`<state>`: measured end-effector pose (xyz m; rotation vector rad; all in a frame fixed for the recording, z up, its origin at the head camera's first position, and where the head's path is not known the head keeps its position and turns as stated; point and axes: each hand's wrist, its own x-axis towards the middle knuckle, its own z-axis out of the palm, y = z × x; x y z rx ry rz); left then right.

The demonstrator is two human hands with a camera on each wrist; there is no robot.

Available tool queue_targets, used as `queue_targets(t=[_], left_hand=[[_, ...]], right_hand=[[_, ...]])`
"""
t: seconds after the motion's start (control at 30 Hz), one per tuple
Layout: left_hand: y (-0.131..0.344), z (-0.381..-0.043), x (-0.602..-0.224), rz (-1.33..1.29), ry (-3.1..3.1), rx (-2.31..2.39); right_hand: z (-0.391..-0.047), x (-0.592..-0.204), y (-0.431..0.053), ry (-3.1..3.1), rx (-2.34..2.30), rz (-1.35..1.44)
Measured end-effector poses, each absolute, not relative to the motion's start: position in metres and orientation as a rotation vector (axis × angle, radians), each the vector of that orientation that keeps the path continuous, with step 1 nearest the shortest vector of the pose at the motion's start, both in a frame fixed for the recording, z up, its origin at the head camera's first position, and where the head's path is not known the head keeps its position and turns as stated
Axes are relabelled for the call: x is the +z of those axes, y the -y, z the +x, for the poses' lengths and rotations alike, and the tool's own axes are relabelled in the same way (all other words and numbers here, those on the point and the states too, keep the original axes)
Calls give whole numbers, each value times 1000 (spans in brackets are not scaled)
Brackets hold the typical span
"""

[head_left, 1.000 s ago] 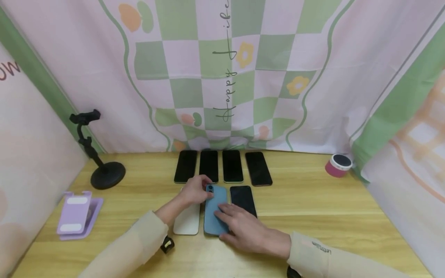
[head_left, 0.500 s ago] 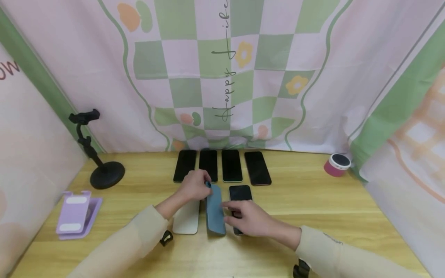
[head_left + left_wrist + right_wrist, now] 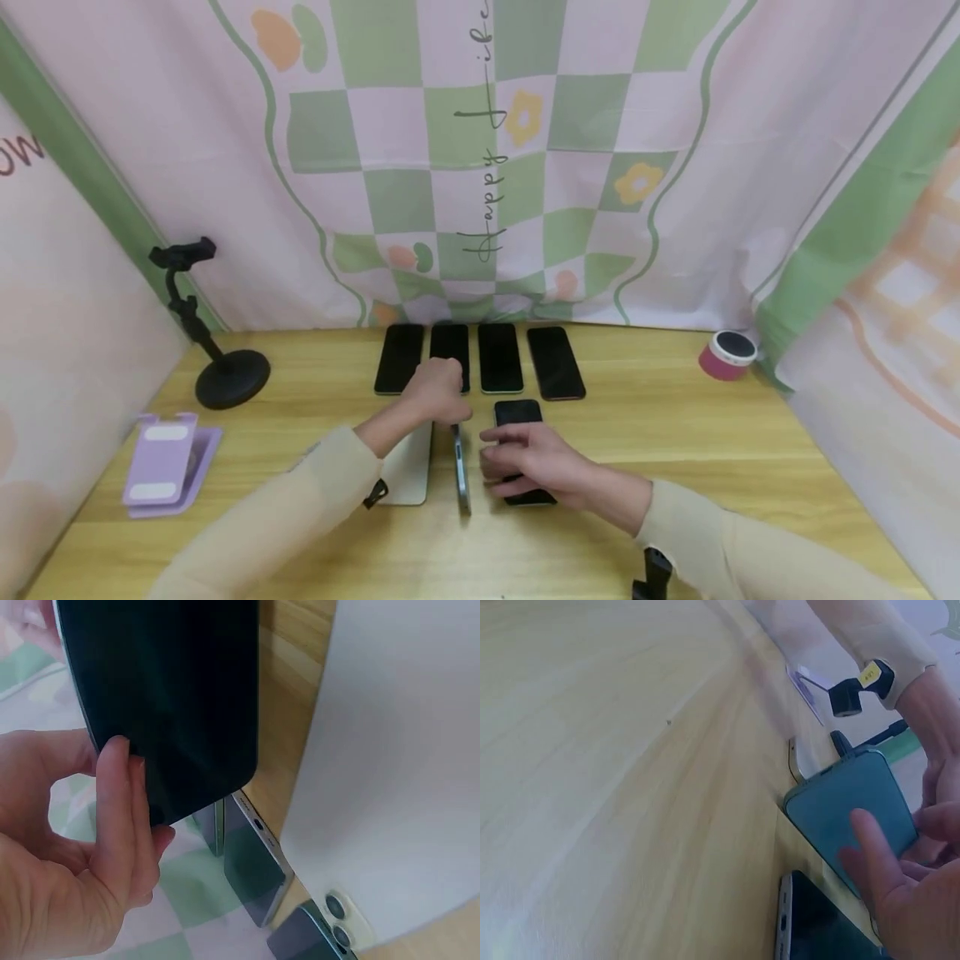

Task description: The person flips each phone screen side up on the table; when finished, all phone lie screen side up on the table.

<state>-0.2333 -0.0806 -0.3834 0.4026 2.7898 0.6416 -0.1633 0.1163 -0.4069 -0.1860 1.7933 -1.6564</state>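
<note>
My left hand [image 3: 431, 392] pinches the far end of a blue smartphone [image 3: 461, 475], which stands on its long edge, seen nearly edge-on in the head view. In the left wrist view my thumb and fingers lie at a corner of its dark screen [image 3: 165, 697]. Its blue back [image 3: 847, 791] faces the right wrist camera. My right hand [image 3: 540, 458] hovers just right of it, fingers loosely bent, over a smartphone with its black screen up [image 3: 517, 411]. A white smartphone [image 3: 408, 467] lies back up to the left, partly under my left forearm.
Several smartphones [image 3: 501, 358] lie screen up in a row along the curtain. On the left stand a black phone stand [image 3: 232, 377] and a lilac folding stand [image 3: 161, 462]. A pink and white round container [image 3: 726, 357] sits at the back right of the wooden table [image 3: 675, 433].
The blue phone has turned from lying flat, back up, onto its long edge in my left hand. My right hand has come off its back and shifted right.
</note>
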Motion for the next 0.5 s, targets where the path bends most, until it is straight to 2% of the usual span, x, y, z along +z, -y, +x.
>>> queue_targets(t=[0.17,0.4,0.5], left_hand=[[65,-237,-388,364,-2773,660],[57,-273,-455,391,-2847,669],[52,-262,-439,347,-2836,714]], right_hand=[[-164,-411,-113,-1798,-1714,-115],[-163,-415,-110,-1924,-1705,-84],[-163,-417,-110,-1974,-1694,-67]])
